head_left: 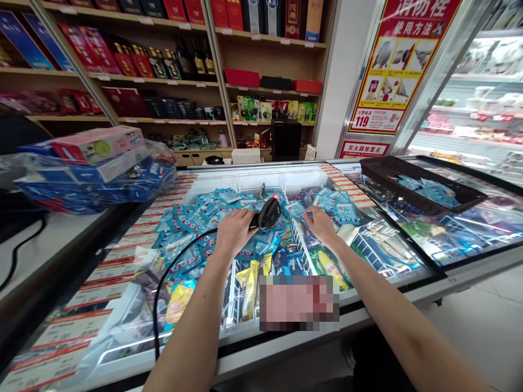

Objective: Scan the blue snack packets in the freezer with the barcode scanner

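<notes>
My left hand [235,233] is wrapped round the handle of a black barcode scanner [269,213], its head pointing right over the chest freezer. A black cord [158,294] runs from the scanner down past my left forearm. My right hand [321,224] is closed at the fingertips on the edge of a small blue packet [295,209], above the white wire divider. Many similar blue packets [183,256] lie spread over the glass and baskets to the left. A further group of blue packets [337,206] lies just beyond my right hand.
Yellow-wrapped ice creams [250,288] lie in the freezer near its front edge [286,348]. A brown tray [461,202] with blue packets stands at right. Plastic-wrapped boxes [98,174] sit at left. Shelves [163,79] line the back.
</notes>
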Action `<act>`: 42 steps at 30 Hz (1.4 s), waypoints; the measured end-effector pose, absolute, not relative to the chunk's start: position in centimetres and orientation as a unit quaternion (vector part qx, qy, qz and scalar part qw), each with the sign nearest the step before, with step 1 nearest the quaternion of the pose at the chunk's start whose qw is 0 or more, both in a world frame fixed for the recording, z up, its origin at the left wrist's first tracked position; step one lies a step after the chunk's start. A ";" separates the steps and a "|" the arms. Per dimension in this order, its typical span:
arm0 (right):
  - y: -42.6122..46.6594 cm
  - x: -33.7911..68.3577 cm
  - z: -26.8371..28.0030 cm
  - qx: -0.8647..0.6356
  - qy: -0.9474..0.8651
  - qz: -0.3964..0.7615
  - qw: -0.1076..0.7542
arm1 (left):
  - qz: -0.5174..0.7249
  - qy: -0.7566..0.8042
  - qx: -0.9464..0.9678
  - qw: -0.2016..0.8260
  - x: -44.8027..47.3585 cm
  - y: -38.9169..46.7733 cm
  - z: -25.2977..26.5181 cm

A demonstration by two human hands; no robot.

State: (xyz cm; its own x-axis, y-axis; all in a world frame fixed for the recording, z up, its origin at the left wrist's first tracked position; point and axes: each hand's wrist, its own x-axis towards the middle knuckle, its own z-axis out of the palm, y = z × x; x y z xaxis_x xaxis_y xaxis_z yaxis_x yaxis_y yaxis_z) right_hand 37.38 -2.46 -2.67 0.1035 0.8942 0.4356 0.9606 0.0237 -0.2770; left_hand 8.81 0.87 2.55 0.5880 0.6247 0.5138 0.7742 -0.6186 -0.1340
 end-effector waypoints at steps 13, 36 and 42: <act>-0.9 38.5 -4.7 -0.688 -0.586 0.005 0.427 | -0.199 -0.357 -0.899 0.160 10.3 0.4 2.1; -1.2 39.4 -4.4 -0.647 -0.516 0.102 0.552 | -0.187 -0.352 -0.902 0.167 10.7 0.0 2.2; -1.2 39.3 -4.3 -0.650 -0.521 0.097 0.544 | -0.182 -0.352 -0.903 0.170 11.0 -0.1 2.0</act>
State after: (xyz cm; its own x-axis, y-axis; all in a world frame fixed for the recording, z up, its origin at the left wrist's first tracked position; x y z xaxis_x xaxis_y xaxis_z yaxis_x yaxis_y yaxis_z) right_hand 39.33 -1.23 -4.33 0.4381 0.7835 0.4407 0.5719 0.1353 -0.8091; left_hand 10.97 -0.13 2.05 0.6867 0.5733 0.4469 0.6964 -0.6951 -0.1786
